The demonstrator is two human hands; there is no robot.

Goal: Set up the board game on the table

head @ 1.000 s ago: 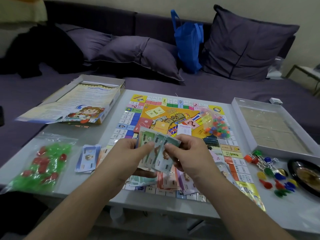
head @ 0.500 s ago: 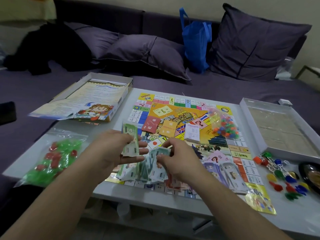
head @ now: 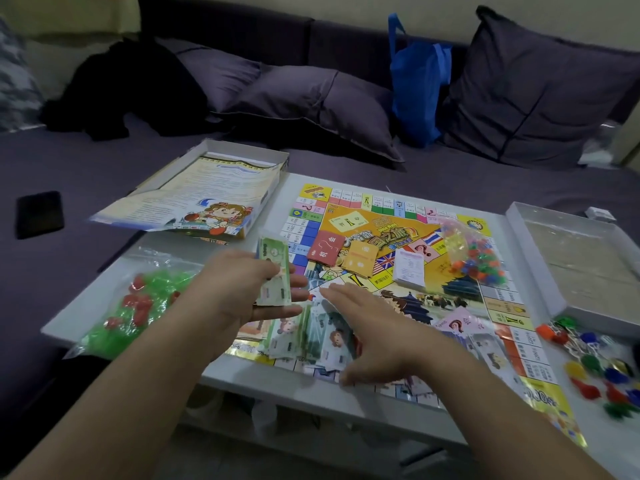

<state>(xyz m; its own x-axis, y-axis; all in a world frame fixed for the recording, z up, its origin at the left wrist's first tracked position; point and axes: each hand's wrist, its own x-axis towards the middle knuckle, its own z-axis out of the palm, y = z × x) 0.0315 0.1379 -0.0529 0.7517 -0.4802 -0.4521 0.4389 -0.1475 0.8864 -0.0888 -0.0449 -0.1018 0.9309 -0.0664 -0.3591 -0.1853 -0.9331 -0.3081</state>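
A colourful game board (head: 398,237) lies open on the white table (head: 100,299). My left hand (head: 239,289) holds a small stack of green play-money notes (head: 273,275) upright above the board's near left corner. My right hand (head: 367,327) hovers with fingers spread over a loose pile of green and pale notes (head: 311,337) on the board's near edge. Red (head: 327,247), orange (head: 360,259) and white (head: 410,268) card decks lie on the board's middle. A clear bag of coloured pieces (head: 476,256) sits on its far right.
A bag of green and red houses (head: 138,299) lies at the table's left. A box lid with the rule sheet (head: 204,199) sits far left, an open white box (head: 575,261) at right, loose coloured pawns (head: 595,362) near right. Sofa cushions and a blue bag (head: 415,81) stand behind.
My left hand has lifted away with a few green notes. My right hand has let go of the notes, which now lie on the board, and has opened above them.
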